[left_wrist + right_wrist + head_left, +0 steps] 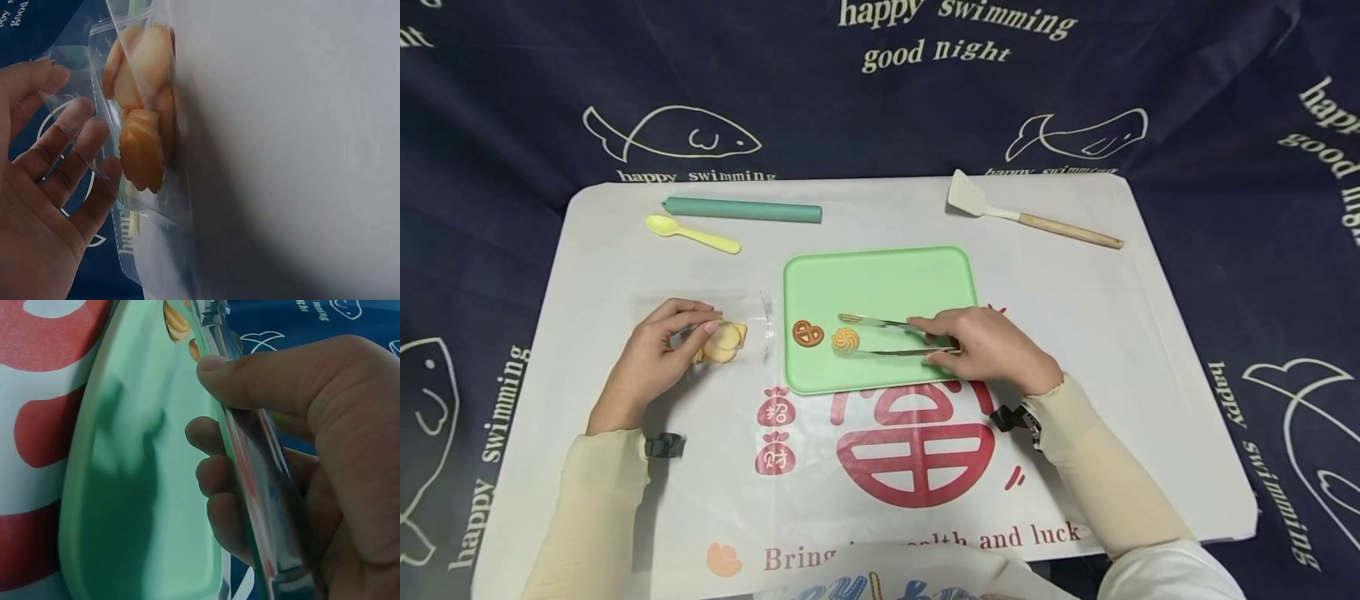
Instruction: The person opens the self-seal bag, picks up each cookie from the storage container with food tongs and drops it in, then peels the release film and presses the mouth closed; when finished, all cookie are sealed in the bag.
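Note:
On the left, a clear plastic bag [758,333] holds several cookies [724,342]. My left hand [662,346] pinches the film at the bag's edge between thumb and forefinger; its other fingers lie behind the film [75,125]. My right hand [988,343] grips metal tongs [895,352], thumb on one arm and fingers on the other. The tongs' arms stand apart, their tips on either side of a swirl cookie [846,339] on the green tray [880,279]. Left of that cookie lies a pretzel-shaped cookie [808,333]. In the right wrist view the tongs [262,487] cross above the tray.
Behind the bag lie a teal stick-like bar [745,209] and a yellow spoon [692,234]. A white spatula with a wooden handle [1030,218] rests at the back right. A white printed cloth [715,492] covers the table.

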`<state>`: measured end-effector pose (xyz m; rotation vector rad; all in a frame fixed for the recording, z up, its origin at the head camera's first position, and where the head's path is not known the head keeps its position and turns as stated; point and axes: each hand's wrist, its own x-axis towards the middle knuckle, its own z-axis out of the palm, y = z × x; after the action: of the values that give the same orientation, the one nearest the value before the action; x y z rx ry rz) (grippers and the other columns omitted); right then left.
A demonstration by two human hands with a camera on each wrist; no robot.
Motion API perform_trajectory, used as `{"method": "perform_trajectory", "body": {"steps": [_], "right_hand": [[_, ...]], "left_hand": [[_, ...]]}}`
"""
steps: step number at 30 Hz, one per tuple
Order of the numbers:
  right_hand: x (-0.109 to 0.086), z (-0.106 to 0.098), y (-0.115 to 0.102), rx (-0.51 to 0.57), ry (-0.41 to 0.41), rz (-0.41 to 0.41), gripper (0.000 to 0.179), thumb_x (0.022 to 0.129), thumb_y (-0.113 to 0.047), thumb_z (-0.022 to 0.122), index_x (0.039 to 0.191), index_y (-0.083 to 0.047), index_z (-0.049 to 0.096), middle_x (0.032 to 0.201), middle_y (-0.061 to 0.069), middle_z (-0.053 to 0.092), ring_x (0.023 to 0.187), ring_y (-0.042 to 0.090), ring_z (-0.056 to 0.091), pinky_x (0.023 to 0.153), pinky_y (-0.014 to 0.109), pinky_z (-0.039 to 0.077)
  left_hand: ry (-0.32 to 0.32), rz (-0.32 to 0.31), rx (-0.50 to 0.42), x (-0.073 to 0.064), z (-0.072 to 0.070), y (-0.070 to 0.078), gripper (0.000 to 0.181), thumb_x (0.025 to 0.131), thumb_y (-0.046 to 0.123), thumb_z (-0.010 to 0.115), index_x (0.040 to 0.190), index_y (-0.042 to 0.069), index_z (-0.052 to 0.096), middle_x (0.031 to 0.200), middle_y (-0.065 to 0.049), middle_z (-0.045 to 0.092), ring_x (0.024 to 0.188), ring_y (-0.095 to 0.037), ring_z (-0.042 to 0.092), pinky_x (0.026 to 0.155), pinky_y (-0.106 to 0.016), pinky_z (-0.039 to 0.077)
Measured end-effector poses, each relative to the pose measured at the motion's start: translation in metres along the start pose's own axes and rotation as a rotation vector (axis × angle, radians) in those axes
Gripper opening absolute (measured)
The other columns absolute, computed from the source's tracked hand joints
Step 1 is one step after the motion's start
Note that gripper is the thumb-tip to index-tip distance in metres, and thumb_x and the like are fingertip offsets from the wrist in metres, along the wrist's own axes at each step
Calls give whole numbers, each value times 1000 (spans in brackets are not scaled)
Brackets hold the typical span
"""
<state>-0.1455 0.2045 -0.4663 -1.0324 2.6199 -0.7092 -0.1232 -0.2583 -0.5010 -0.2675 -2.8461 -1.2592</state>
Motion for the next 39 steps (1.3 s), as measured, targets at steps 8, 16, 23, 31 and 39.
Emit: {"method": "perform_trajectory", "body": {"steps": [8, 16, 23, 31, 39], "right_hand": [[0, 4, 4, 3, -12, 2, 48, 89, -18, 80, 135, -9, 67, 110, 1, 73, 78, 13, 58, 68, 31, 48], [-1, 6, 8, 5, 8, -16, 48, 91, -21, 79, 136, -11, 66, 108, 0, 73, 76, 12, 57, 66, 31, 47], [-1, 6, 8, -1, 16, -25, 48, 91, -23, 78, 136, -12, 66, 109, 2, 73, 76, 13, 57, 67, 31, 47], [0, 6, 7, 3, 21, -25, 48, 90, -21, 79, 136, -12, 67, 109, 2, 73, 77, 11, 57, 68, 31, 48], [-1, 5, 6, 0, 28, -23, 48, 90, -21, 80, 135, -13, 67, 105, -4, 72, 75, 13, 58, 67, 31, 47]], "left_hand": [[-4, -1, -7, 0, 0, -1, 28, 101, 29, 66, 115, 6, 76, 122, -1, 62, 119, -26, 54, 94, -45, 42], [-3, 0, -6, -1, 0, -3, 29, 102, 29, 66, 115, 6, 76, 123, -1, 62, 120, -26, 54, 97, -49, 42], [2, 14, -15, -1, 1, -2, 25, 101, 24, 67, 117, 7, 76, 123, -3, 63, 119, -27, 55, 95, -47, 42], [3, 8, -17, -1, 0, 1, 24, 100, 24, 68, 116, 8, 76, 123, -2, 63, 119, -25, 55, 93, -44, 42], [-4, -2, -23, -1, -1, 3, 26, 100, 25, 68, 116, 6, 76, 123, -3, 62, 120, -27, 55, 95, -48, 42]]}}
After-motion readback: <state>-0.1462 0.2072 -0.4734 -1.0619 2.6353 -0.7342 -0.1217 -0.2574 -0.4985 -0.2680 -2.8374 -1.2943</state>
